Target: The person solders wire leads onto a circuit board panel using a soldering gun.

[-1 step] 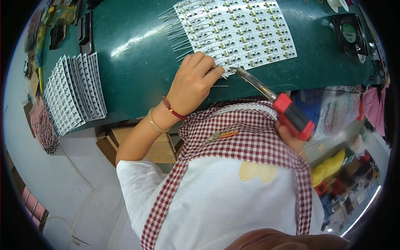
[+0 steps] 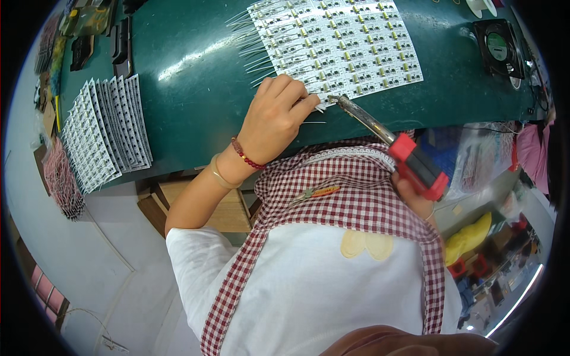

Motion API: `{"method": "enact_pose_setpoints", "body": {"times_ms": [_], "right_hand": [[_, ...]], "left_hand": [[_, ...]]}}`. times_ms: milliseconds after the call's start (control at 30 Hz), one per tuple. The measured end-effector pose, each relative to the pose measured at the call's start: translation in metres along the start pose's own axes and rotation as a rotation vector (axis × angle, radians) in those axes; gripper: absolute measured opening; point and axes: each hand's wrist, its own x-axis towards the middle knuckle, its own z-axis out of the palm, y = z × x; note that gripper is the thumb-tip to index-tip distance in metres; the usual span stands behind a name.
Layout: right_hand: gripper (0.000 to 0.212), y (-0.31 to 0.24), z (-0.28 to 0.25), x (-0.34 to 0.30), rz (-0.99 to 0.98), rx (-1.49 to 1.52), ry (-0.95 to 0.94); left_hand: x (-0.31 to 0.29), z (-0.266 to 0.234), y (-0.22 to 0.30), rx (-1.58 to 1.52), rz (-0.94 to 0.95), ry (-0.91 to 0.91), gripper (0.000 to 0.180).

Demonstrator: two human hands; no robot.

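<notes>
Head view: looks like soldering's in hand; right hand (image 2: 414, 197) wraps the soldering iron (image 2: 419, 167), tip at the near edge of the white circuit-board panel (image 2: 363, 46) on the green table (image 2: 196, 113); left hand (image 2: 278, 113) curls there, can't tell what's pinched; next move probably wants steady fingers.

Green worktable (image 2: 196, 107), wooden furniture (image 2: 230, 207) beneath, bright light strip (image 2: 522, 297).

Shirt (image 2: 314, 291): white, marked with a print (image 2: 354, 244) of pale yellow rounded shapes
Left sleeve (image 2: 196, 252): white, cut short
Apron (image 2: 362, 204): patterned in dark red and white checks, worn over the shirt
Straps (image 2: 228, 293): made in the same check
Trim (image 2: 350, 152): white, lace-like
Left-wrist bracelet (image 2: 252, 162): strung with red beads, accented in gold and brown
Left-forearm bangle (image 2: 219, 174): pale yellowish, smooth, rounded
Right-wrist band (image 2: 432, 214): thin, pale, partly hidden
</notes>
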Motion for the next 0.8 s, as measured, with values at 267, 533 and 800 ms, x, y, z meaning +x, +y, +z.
{"method": "enact_pose_setpoints", "body": {"times_ms": [267,533,800], "right_hand": [[0.020,-0.006,-0.001,0.005,0.019,0.096,-0.041],[0.021,-0.002,0.000,0.005,-0.031,-0.052,-0.052],[0.025,0.017,-0.007,-0.018,-0.038,-0.097,0.015]], "left_hand": [[-0.006,0.004,0.004,0.064,0.052,0.026,0.027],[-0.006,0.002,0.005,0.049,0.045,0.001,0.028],[-0.005,0.001,0.005,0.091,0.063,-0.006,0.021]]}}
